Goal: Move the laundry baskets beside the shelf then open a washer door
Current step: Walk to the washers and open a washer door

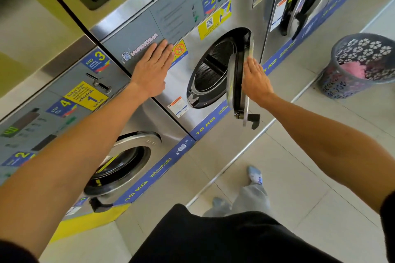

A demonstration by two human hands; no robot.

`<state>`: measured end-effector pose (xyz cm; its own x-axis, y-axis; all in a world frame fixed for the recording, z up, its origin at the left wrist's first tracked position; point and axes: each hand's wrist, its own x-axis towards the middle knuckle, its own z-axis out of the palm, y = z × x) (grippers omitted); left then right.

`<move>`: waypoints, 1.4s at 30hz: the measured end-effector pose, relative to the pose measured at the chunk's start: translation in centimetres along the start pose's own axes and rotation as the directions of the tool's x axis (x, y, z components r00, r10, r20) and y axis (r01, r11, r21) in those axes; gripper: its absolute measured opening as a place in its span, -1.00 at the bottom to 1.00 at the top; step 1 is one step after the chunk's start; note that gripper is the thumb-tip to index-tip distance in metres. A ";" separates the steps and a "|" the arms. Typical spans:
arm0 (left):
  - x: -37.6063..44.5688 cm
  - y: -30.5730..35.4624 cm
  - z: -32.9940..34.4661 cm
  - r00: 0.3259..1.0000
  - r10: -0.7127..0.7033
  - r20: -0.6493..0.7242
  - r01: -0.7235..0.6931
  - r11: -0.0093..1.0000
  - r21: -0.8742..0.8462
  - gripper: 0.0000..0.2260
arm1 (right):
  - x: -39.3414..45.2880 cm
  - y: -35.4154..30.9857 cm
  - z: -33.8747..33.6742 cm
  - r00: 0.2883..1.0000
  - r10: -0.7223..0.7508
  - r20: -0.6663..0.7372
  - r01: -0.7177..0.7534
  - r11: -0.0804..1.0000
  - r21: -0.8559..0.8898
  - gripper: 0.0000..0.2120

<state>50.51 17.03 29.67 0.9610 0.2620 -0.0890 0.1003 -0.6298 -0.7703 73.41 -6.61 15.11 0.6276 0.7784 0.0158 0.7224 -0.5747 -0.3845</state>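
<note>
Stainless steel fronts the middle washer (213, 96), and we see its round door (237, 85) swung out on edge, leaving the perforated drum (213, 66) in plain view. Our right hand (255, 80) lies flat and spread against the door's outer face, fingers straight, gripping nothing. Above and left of the door, our left hand (152, 68) presses open-palmed on the grey panel, just under the "LAUNDRYBAR" logo (141, 48). Higher on that panel we read "STEP 2" (209, 2) beside a yellow sticker with a QR code (209, 23). Below the door, a blue strip (206, 127) says "10 KG". Left of the door, the neighbouring washer (119, 168) carries "STEP 3" and "STEP 4" labels. Right of the door, well apart on the tiled floor (299, 177), stands a grey perforated laundry basket (359, 66) holding pink cloth.
</note>
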 end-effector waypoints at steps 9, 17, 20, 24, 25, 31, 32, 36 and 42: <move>-0.2 0.1 -0.6 0.999 -0.005 0.042 0.006 0.999 -0.033 -0.19 | -1.6 3.0 -1.3 0.998 -0.022 -0.054 0.022 1.000 -0.005 -0.32; 0.0 0.2 -0.9 0.998 -0.019 0.056 0.025 0.994 -0.103 -0.07 | -2.4 3.9 -2.6 1.000 0.004 -0.024 -0.005 0.999 -0.041 -0.23; 0.0 0.3 -1.2 0.996 -0.020 0.086 0.030 0.992 -0.125 -0.02 | -2.4 4.2 -3.1 1.000 0.009 0.011 -0.008 0.997 -0.075 -0.19; 0.1 0.3 -1.9 0.991 -0.021 0.129 0.042 0.987 -0.157 0.00 | -2.5 4.4 -3.9 0.999 0.031 0.031 -0.029 0.996 -0.079 -0.21; 0.2 0.3 -2.1 0.990 -0.022 0.142 0.046 0.984 -0.171 0.01 | -2.5 4.4 -4.1 0.999 0.032 0.030 -0.029 0.996 -0.079 -0.22; 0.6 0.3 -2.9 0.982 -0.049 0.185 0.094 0.967 -0.239 0.02 | -2.4 4.9 -5.2 0.998 0.021 0.053 -0.014 0.992 -0.129 -0.25; 0.7 0.5 -3.3 0.980 -0.061 0.190 0.108 0.962 -0.251 0.01 | -2.3 5.2 -5.2 0.998 0.011 0.055 -0.002 0.989 -0.145 -0.25; 0.8 1.3 -4.6 0.969 -0.097 0.227 0.173 0.921 -0.349 -0.04 | -2.1 6.5 -5.9 0.997 -0.023 0.075 0.036 0.984 -0.174 -0.22; -2.6 4.4 -6.6 0.921 -0.191 0.340 0.329 0.848 -0.416 -0.07 | -2.2 7.9 -7.4 0.979 -0.101 0.178 0.140 0.965 -0.222 -0.09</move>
<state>50.20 8.73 30.70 0.7778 0.6103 -0.1500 0.5089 -0.7517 -0.4195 79.88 -14.75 18.82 0.4895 0.8650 -0.1103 0.8493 -0.5016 -0.1643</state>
